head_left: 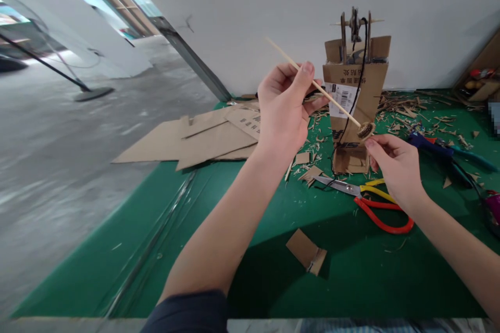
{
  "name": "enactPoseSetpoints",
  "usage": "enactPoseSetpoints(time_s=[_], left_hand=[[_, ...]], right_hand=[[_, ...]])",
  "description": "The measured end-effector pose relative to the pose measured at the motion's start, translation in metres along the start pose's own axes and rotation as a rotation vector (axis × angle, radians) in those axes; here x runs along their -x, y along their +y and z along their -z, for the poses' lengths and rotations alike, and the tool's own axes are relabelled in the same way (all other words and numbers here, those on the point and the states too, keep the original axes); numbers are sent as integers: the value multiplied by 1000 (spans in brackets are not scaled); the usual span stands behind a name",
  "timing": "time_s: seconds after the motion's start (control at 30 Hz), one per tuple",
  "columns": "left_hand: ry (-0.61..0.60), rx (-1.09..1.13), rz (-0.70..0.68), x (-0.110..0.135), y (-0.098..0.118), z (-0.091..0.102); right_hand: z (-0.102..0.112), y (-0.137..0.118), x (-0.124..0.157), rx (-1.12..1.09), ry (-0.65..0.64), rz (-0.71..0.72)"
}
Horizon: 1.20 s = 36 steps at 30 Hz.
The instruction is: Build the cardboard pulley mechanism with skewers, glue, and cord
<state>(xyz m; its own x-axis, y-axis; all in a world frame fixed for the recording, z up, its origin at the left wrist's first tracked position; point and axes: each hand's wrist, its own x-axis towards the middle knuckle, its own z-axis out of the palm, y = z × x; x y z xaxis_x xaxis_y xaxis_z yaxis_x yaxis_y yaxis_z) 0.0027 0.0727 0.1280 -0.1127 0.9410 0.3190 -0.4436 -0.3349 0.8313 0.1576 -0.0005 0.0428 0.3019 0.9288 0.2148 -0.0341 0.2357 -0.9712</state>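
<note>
My left hand pinches a thin wooden skewer between thumb and fingers, its pointed end up to the left. The skewer's lower end meets a small round cardboard wheel, whose edge my right hand grips between thumb and fingertips. Whether the skewer passes into the wheel I cannot tell. Behind them stands a tall cardboard box with a cardboard pulley on a stick at its top. A black cord hangs from the pulley down the box's front.
Scissors with red and yellow handles lie below my right hand. Flat cardboard sheets are at left, a small cardboard piece in front. Cardboard scraps litter the green table. A blue tool lies at right.
</note>
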Motion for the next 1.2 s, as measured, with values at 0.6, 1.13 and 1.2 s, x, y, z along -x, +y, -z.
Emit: enactPoseSetpoints(time_s=[0.6,1.13,1.2], left_hand=[[104,184,-47,-19,12,15],[1,153,29,-9,-10,7],[-39,109,44,-3,-16,3]], right_hand=[[49,8,-6,812,-255,410],[46,19,12,378,-156,357],[41,12,13,91,-75,123]])
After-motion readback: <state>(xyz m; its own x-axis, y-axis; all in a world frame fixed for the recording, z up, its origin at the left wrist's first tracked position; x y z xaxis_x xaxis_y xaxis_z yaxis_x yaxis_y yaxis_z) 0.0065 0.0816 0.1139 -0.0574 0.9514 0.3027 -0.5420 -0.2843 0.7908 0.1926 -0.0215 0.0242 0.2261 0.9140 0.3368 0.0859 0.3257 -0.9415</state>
